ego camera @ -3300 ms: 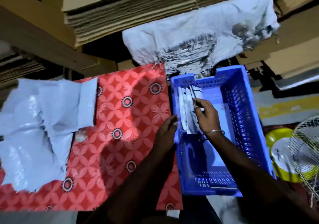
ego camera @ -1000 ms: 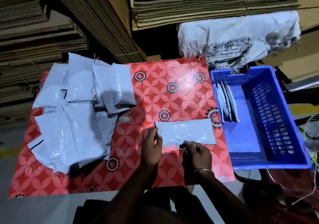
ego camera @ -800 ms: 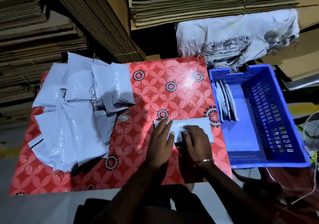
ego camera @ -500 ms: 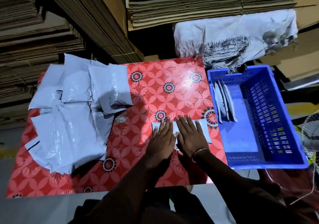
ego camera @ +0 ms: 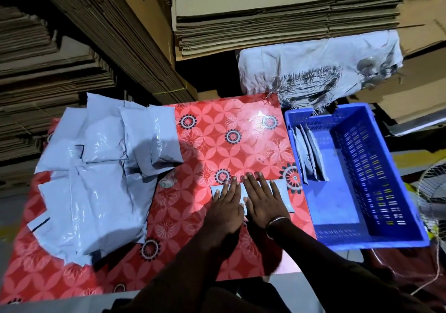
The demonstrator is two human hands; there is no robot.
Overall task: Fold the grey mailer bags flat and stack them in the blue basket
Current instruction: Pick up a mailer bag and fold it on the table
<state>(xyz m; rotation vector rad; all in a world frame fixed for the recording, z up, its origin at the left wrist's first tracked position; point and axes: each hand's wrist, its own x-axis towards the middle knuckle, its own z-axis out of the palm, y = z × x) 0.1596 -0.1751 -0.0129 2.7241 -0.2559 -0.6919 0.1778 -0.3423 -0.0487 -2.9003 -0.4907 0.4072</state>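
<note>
Item: folded mailer bag (ego camera: 281, 193), grey plastic, lying flat on the red patterned tablecloth (ego camera: 231, 124) near its right edge, just beside the blue basket (ego camera: 357, 240). Mostly hidden under two hands; only its left corner, a strip between the hands and its right end show.

Hands: left hand (ego camera: 225, 206) and right hand (ego camera: 263, 200) both lie palm down on the bag, fingers straight and close together, side by side, pressing rather than gripping. A bangle sits on the right wrist.

Step in hand, as judged: flattening the fold so that it holds. To do it well, press from the middle outward toward both ends to push trapped air out, keep the edges lined up under the palms, and run along the crease itself, since slick plastic tends to spring open. Lift the bag only once it lies flat unaided.

Destination: the basket holds a few folded bags (ego camera: 309, 153) standing on edge against its far left wall; most of its floor is bare. The new bag would best go in beside these, same orientation.

Stock remaining: loose pile of unfolded mailer bags (ego camera: 96, 180) over the left half of the cloth, well apart from the hands. Much of the task appears left.

Surroundings: stacked flat cardboard (ego camera: 277, 15) behind the table; a frayed white sack (ego camera: 313, 68) behind the basket.
</note>
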